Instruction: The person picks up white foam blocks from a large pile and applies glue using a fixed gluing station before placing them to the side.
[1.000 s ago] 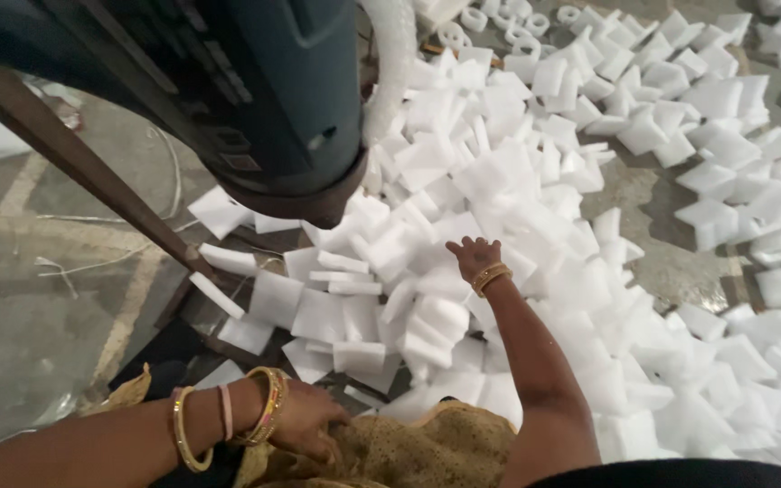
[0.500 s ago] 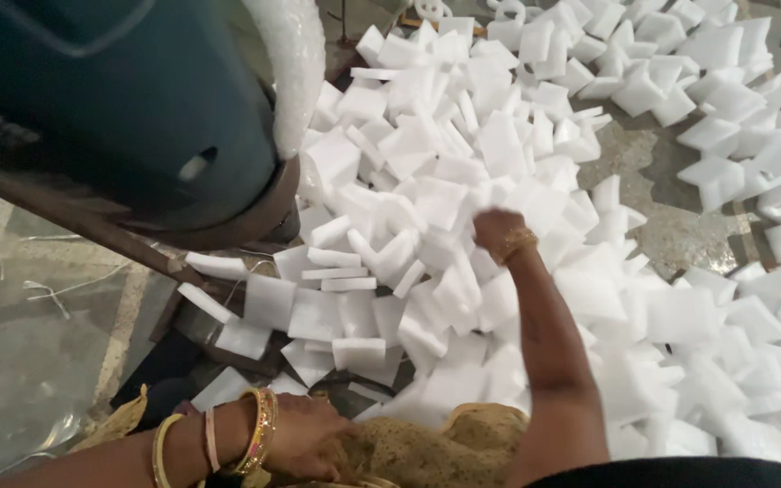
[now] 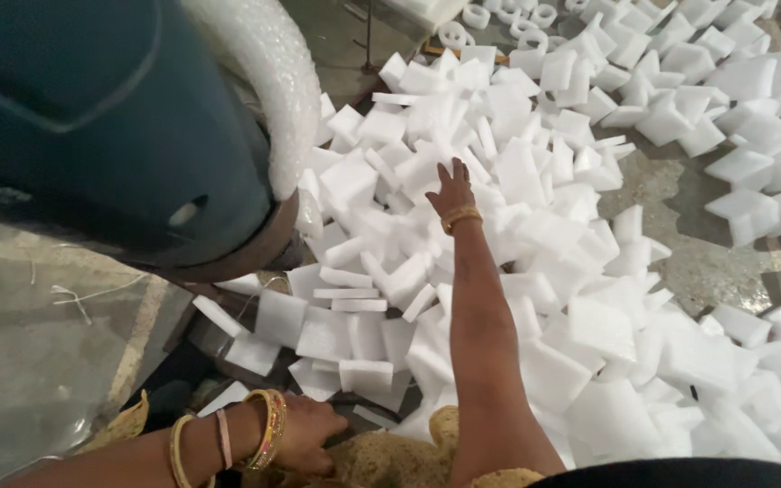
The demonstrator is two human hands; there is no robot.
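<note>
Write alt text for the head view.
The right hand reaches out flat onto a heap of white foam pieces covering the floor. The left hand, with bangles, rests near yellow cloth; a dark drum looms left.

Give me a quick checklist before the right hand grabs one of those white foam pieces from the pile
1. Right hand over the foam pile: ok, it lies stretched out on the pieces, fingers spread.
2. A piece already in the right hand: not ok, the fingers lie flat and nothing shows gripped.
3. Left hand free: cannot tell, it rests low on the yellow cloth with fingers curled.
4. Path clear of the dark round machine: ok, it sits to the left of the arm, apart from it.
5. Loose pieces within reach: ok, many lie around the right hand.
</note>
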